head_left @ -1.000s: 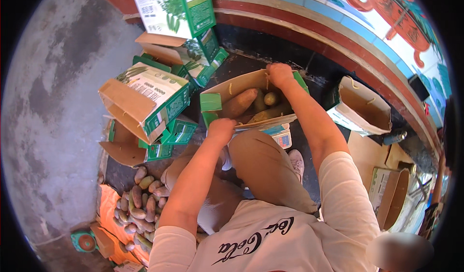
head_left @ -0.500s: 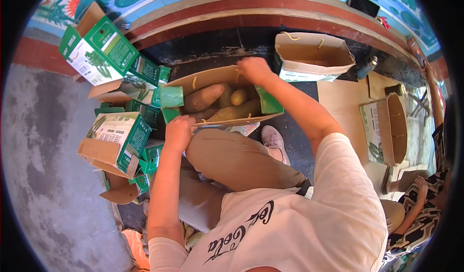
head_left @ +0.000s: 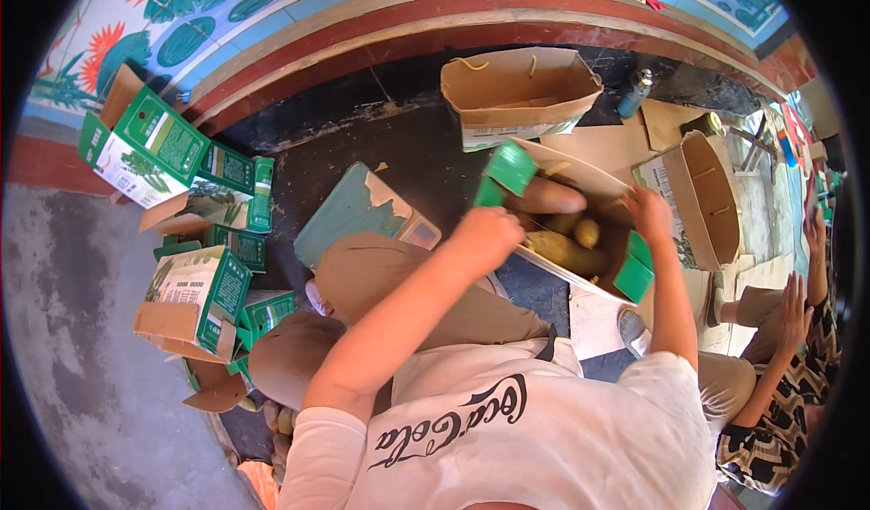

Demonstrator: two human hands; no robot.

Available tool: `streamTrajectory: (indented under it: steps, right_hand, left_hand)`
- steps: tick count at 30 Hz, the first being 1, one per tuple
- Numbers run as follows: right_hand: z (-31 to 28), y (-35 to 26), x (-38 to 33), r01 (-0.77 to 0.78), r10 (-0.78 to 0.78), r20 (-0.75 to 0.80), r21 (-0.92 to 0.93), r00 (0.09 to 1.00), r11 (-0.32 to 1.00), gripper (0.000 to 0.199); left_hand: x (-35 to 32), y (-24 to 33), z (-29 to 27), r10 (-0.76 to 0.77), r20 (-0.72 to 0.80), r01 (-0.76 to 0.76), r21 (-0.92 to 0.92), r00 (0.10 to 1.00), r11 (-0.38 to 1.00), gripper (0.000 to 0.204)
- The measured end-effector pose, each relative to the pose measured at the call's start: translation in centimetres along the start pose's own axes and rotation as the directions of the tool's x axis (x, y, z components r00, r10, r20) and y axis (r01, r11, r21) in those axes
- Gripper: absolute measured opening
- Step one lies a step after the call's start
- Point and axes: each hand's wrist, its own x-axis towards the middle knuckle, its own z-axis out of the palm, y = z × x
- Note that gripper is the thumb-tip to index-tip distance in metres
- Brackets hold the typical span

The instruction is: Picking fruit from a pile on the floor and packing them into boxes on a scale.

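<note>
An open cardboard box (head_left: 591,171) with green end flaps is held in front of me, toward the right, turned at a slant. Inside lie several large oblong vegetables, among them a reddish-brown one (head_left: 551,196) and a yellowish one (head_left: 564,251); their exact kind is unclear. My left hand (head_left: 490,238) is closed on the near left corner of the box, by one green flap. On its far right edge, my right hand (head_left: 649,213) grips the cardboard. The fingertips of both hands are partly hidden by the box wall.
Open boxes stand behind (head_left: 521,84) and to the right (head_left: 711,202). Green-and-white boxes (head_left: 199,297) are piled at left. A worn teal board (head_left: 349,215) lies by my knee. A bottle (head_left: 636,93) stands near the wall ledge. Another person's hand (head_left: 794,315) is at far right.
Both hands have carried the box to the right and turned it at a slant. The teal board now shows where the box was. The other person's hand has risen.
</note>
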Motion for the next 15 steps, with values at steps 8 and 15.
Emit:
streamTrajectory:
  steps: [8, 15]
  right_hand:
    - [4.5, 14.8, -9.7, -0.517, 0.559, 0.08, -0.293, 0.825, 0.805, 0.021]
    - [3.1, 14.8, -6.0, -0.508, 0.551, 0.103, -0.275, 0.828, 0.816, 0.033]
  left_hand:
    - [0.9, -0.5, -4.0, -0.148, -0.165, 0.094, -0.297, 0.975, 0.95, 0.017]
    - [-12.1, -7.6, -12.0, -0.665, -0.259, 0.645, -0.169, 0.701, 0.746, 0.02]
